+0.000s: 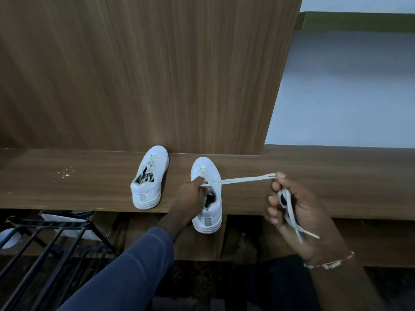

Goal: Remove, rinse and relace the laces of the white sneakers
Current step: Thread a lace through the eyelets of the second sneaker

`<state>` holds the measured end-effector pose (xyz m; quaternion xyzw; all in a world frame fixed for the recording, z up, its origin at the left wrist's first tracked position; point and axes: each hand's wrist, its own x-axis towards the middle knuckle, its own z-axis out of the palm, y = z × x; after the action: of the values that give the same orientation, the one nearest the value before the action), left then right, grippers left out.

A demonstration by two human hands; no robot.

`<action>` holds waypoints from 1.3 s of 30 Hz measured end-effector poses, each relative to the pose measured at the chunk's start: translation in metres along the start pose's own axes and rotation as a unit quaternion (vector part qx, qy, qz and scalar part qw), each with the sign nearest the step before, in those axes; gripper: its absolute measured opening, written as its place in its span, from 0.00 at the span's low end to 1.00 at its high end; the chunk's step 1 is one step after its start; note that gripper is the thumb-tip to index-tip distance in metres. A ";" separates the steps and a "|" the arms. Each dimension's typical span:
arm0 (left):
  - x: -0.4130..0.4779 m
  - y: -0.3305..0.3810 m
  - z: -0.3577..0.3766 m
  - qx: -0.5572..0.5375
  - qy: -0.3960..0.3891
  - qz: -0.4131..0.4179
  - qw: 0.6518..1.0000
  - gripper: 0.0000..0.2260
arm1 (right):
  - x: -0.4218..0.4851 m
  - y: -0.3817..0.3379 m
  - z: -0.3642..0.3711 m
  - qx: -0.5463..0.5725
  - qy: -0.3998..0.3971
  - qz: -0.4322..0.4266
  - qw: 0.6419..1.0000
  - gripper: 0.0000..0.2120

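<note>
Gripping the lace [242,179] in curled fingers [273,201], right hand [301,216] sits right of the sneaker [207,170]; left hand [189,195] clasps its upper.

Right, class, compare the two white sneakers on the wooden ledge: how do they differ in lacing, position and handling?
The left sneaker is laced; the right sneaker has its lace drawn sideways into the right hand. The left sneaker is untouched; the left hand grips the right sneaker. The left sneaker sits on the ledge; the right sneaker's heel overhangs its front edge. Both are white, upright, toes pointing away.
</note>
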<state>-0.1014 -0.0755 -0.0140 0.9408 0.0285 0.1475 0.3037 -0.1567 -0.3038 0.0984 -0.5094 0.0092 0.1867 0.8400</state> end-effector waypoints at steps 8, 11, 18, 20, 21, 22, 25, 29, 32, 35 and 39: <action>-0.020 0.075 -0.032 -0.117 -0.124 0.178 0.969 0.05 | 0.036 0.024 0.000 -0.224 -0.083 0.049 0.970 0.15; -0.010 0.045 -0.034 -0.082 -0.102 0.071 0.989 0.12 | 0.053 0.008 -0.022 -0.136 -0.066 0.069 0.986 0.13; -0.003 0.002 -0.041 -0.069 -0.007 -0.013 0.998 0.12 | 0.074 -0.018 -0.109 0.189 0.089 -0.037 0.977 0.27; -0.006 0.015 -0.034 -0.033 -0.035 0.038 0.998 0.11 | 0.073 -0.006 -0.097 0.010 0.132 0.003 0.991 0.15; -0.007 0.025 -0.031 -0.031 -0.045 0.060 0.997 0.10 | 0.072 0.000 -0.086 -0.126 0.121 0.025 0.984 0.13; -0.009 0.037 -0.027 -0.038 -0.056 0.078 0.995 0.08 | 0.069 0.007 -0.075 -0.250 0.088 0.038 0.964 0.14; -0.012 0.060 -0.012 -0.057 -0.113 0.135 0.983 0.18 | 0.057 0.016 -0.044 -0.442 -0.073 0.057 0.892 0.15; -0.012 0.072 0.008 -0.046 -0.183 0.170 0.967 0.07 | 0.045 0.004 -0.029 -0.408 -0.168 -0.003 0.898 0.11; -0.008 0.061 0.014 -0.076 -0.149 0.090 0.982 0.08 | 0.049 -0.013 -0.056 -0.192 -0.025 -0.090 0.977 0.11; -0.015 0.060 0.014 -0.106 -0.169 0.076 0.977 0.17 | 0.051 -0.014 -0.082 -0.181 0.017 -0.049 0.982 0.14; -0.022 0.087 0.022 -0.090 -0.168 0.175 0.966 0.20 | 0.043 0.007 -0.055 -0.337 -0.152 0.065 0.927 0.14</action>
<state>-0.1190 -0.1615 0.0139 0.9113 -0.2015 0.0399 0.3568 -0.1096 -0.3351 0.0578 -0.7265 -0.1490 0.3083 0.5958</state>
